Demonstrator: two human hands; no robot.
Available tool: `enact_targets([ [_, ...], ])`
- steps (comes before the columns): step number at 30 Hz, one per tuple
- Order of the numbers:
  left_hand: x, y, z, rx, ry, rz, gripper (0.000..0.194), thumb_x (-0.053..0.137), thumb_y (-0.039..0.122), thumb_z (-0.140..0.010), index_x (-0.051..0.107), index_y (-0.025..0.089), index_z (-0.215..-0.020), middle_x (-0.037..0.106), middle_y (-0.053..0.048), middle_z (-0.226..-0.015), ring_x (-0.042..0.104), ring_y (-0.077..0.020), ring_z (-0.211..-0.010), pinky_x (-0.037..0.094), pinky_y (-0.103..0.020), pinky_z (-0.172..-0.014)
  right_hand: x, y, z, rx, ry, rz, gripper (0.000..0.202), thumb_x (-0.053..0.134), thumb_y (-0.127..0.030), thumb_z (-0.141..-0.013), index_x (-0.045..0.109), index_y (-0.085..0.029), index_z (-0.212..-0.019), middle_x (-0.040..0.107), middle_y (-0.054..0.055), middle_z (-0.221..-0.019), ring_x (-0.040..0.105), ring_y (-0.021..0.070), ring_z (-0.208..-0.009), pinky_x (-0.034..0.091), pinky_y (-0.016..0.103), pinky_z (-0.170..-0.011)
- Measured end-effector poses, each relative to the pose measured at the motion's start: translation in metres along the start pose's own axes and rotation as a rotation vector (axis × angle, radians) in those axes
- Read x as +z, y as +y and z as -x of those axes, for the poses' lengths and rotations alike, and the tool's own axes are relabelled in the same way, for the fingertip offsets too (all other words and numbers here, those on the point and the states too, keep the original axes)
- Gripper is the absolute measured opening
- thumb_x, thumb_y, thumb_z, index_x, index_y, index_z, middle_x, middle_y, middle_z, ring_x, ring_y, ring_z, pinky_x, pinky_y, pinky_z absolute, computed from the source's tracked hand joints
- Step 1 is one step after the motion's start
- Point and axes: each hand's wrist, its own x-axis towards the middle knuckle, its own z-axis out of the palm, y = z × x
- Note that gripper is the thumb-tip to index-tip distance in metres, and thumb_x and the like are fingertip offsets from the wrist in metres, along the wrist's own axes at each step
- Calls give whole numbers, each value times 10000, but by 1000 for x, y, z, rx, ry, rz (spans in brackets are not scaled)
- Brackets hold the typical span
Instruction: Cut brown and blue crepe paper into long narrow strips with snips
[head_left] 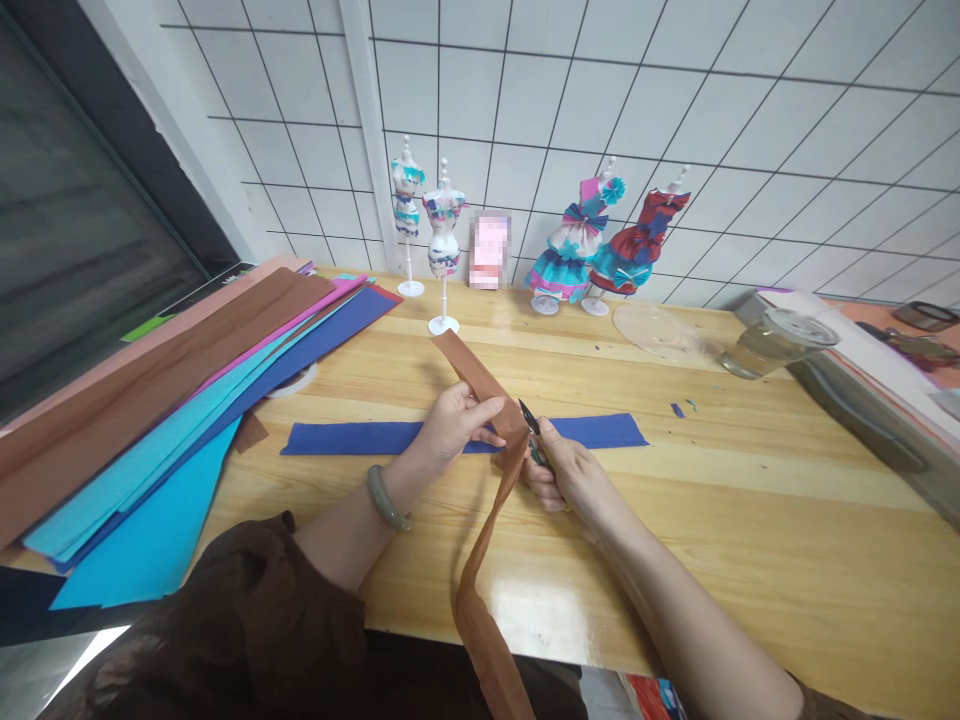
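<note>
My left hand (453, 425) pinches a long brown crepe paper strip (480, 372), whose far end points toward the wall. The rest of the strip hangs down over the table's front edge. My right hand (564, 465) is closed on a pair of scissors (529, 417) with dark blades, held against the strip at its bend. I cannot tell whether the blades are apart. Flat on the table beneath both hands lies a blue paper strip (609, 431), partly covered by them.
Folded coloured paper sheets (172, 385) pile up at left. Two small mannequins (444, 235) and two dressed ones (574, 245), (645, 240) stand by the tiled wall. A clear plastic cup (776, 345) sits at right beside a grey bin (862, 400). Blue scraps (678, 410) lie nearby.
</note>
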Motion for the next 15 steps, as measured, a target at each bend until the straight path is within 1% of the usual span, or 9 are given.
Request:
enact_targets([
  [2, 0, 0, -1, 1, -1, -24, 322, 691, 294, -668, 528, 115, -880, 652, -52, -765, 622, -134, -607, 516, -210, -477, 1, -1, 0, 6, 2, 0, 466, 396, -603, -806, 349, -192, -591, 190, -94, -480, 100, 35, -395, 101, 159, -345],
  [7, -3, -3, -3, 39, -48, -52, 342, 676, 325, -688, 530, 115, -915, 666, -61, -785, 630, -144, -624, 513, -214, -486, 1, -1, 0, 25, 28, 10, 470, 405, -607, -797, 353, -192, -583, 192, -92, -479, 103, 37, -393, 103, 160, -341],
  [11, -4, -4, -3, 51, -77, -67, 350, 666, 332, -703, 531, 108, -936, 668, -77, -819, 630, -143, -631, 521, -223, -503, 0, -2, 1, 23, 13, 8, 485, 403, -608, -798, 321, -194, -558, 193, -90, -474, 103, 33, -391, 100, 162, -342],
  [15, -5, -4, -3, 50, -86, -80, 391, 673, 350, -694, 530, 103, -960, 669, -94, -853, 632, -149, -642, 527, -234, -520, 0, -2, 1, 25, 8, 2, 485, 401, -611, -798, 328, -194, -563, 198, -91, -467, 109, 31, -382, 98, 162, -340],
])
